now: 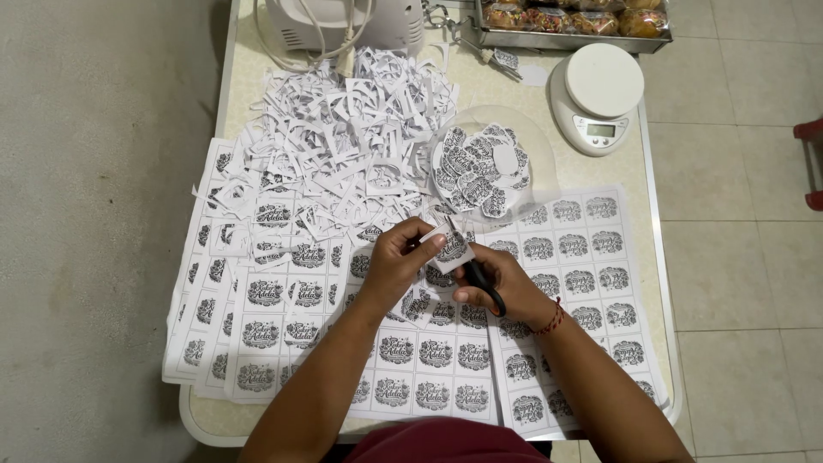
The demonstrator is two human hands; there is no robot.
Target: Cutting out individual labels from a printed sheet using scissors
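Paper label (pixel 452 249), pinched in left hand (pixel 396 261), mid-trim by scissors (pixel 477 273) gripped in right hand (pixel 501 287); next: turn label; cut labels (pixel 480 171) beyond, sheets (pixel 429 343) beneath.

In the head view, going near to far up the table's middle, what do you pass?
Printed label sheets → right hand with scissors → clear dish of cut labels → heap of paper scraps → white appliance.

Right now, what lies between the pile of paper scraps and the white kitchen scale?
In the head view, a clear round lid heaped with cut-out labels lies between the scrap pile and the scale.
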